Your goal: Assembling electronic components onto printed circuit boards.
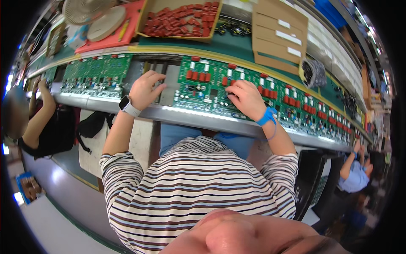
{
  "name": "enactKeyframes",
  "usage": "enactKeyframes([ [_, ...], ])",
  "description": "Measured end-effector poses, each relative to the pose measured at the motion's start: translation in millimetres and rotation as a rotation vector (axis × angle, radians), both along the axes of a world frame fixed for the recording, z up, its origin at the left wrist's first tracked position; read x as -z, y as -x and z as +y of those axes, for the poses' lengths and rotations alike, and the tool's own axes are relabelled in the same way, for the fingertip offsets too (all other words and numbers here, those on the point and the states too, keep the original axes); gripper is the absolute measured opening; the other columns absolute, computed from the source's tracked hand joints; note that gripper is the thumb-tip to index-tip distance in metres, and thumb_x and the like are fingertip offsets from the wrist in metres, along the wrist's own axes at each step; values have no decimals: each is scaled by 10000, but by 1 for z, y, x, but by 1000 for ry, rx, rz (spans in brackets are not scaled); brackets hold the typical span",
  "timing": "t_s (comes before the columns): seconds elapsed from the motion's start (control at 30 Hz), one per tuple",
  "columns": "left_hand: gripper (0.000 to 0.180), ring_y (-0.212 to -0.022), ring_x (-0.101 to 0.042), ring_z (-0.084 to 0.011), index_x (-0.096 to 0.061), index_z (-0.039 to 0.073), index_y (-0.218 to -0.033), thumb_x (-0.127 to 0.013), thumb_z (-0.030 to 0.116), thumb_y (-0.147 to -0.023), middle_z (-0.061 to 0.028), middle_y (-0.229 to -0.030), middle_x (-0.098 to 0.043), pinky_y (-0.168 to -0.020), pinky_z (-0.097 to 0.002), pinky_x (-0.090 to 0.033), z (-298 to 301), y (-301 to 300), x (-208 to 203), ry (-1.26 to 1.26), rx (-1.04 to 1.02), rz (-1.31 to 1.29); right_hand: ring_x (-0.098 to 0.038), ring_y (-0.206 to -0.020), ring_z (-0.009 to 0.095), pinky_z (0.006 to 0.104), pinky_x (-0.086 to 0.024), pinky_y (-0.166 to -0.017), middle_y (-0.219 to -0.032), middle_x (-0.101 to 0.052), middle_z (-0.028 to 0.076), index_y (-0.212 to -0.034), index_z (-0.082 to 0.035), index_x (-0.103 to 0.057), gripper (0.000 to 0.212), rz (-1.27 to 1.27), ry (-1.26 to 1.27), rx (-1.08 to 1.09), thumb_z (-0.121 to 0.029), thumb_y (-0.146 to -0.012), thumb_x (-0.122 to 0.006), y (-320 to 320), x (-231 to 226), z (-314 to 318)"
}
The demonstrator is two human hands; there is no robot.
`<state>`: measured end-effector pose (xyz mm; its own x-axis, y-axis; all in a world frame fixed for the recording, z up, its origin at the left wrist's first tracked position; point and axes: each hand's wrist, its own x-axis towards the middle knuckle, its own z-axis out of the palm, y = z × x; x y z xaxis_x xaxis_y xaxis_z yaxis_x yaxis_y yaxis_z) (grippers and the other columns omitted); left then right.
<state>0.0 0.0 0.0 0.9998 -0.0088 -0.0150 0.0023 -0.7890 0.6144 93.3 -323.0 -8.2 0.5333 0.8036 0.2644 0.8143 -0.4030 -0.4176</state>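
Note:
A row of green circuit boards [196, 91] with red block-shaped components lies along the rail in front of me. My left hand [146, 89], a watch on its wrist, hovers over the gap left of the nearest boards. Its thumb and fingers are apart, and nothing shows between them. With its fingers bent and drawn together, my right hand [246, 98] is over a board beside its red capacitors. The fingertips hide whatever they may pinch. A blue strap [266, 116] circles my right wrist.
Beyond the rail, a cardboard box [177, 38] holds many red capacitors [182, 21]. Folded cardboard [277, 36] and a clear bag [312, 73] stand right of it, a fan [86, 12] far left. More boards [97, 72] lie left; people sit at both sides.

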Motion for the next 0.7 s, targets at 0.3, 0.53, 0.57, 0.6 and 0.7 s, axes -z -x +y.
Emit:
enactKeyframes([
  [0.3, 553, -1104, -467, -360, -549, 46, -1153, -532, 487, -820, -198, -1143, -547, -941, -450, -358, 214, 12, 46, -670, -686, -309, -545, -852, 264, 381, -423, -803, -855, -575, 79, -853, -51, -605, 179, -25, -108, -348, -172, -728, -650, 26, -6, 92],
  [0.53, 821, -1209, -421, -355, -396, 138, -1321, -238, 738, -783, -182, -1277, -478, -1017, -531, -185, 263, 15, 36, -612, -1017, 390, -564, -862, 259, 428, -395, -913, -829, -585, 90, -882, -55, -585, 293, -108, -28, -493, -316, -754, -622, 52, 29, 143],
  [0.57, 803, -1203, -419, -375, -449, 70, -1246, -247, 709, -804, -234, -1230, -496, -1023, -558, -182, 265, 18, 36, -605, -1009, 341, -564, -862, 259, 428, -395, -913, -829, -585, 90, -882, -55, -585, 293, -110, -21, -479, -316, -754, -622, 54, 32, 146],
  [0.6, 803, -1191, -428, -382, -451, 74, -1244, -245, 712, -803, -236, -1218, -505, -1023, -555, -182, 266, 16, 37, -609, -1003, 330, -565, -847, 258, 427, -394, -908, -811, -582, 87, -858, -52, -580, 290, -103, -2, -484, -318, -751, -624, 53, 32, 149],
  [0.7, 804, -1152, -467, -384, -449, 93, -1250, -244, 723, -795, -234, -1190, -526, -1015, -541, -204, 258, 15, 35, -572, -959, 310, -559, -812, 254, 401, -407, -858, -777, -572, 83, -796, -49, -567, 292, -82, 17, -464, -327, -740, -633, 52, 34, 150],
])
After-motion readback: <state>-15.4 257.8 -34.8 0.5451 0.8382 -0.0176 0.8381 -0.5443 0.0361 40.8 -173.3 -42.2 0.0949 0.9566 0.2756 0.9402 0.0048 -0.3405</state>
